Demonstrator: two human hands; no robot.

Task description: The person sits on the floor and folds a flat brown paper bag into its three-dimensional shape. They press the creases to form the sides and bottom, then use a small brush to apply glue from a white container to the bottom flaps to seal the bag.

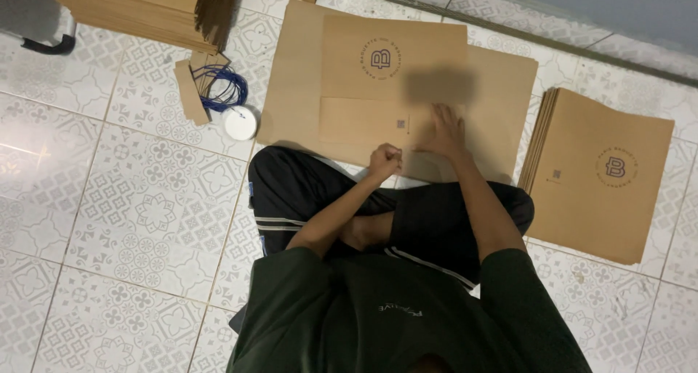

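**Folded kraft sheet under both hands: handling notes**

The kraft paper sheet lies flat on the patterned tiled floor, directly ahead of the seated person's crossed legs, with a round printed mark on its upper panel. All places below are given relative to this sheet.

Right hand: open, fingers spread, palm pressing down on the sheet's near edge, right of centre. It grasps nothing.

Left hand: closed into a fist at the sheet's near edge, just beside the right hand. Whether it pinches the paper or a small tool cannot be told.

Right of the sheet, a stack of finished bags lies apart from it. To its left lie a white tape roll and a coil of blue cord; further left and beyond, a pile of flat sheets.

Judgement: the sheet looks light, thin and moderately stiff, creasing readily and tearing if pulled hard. It should slide easily on glazed tile, so flat-palm pressure suits holding; lifting is best done at an edge or corner.
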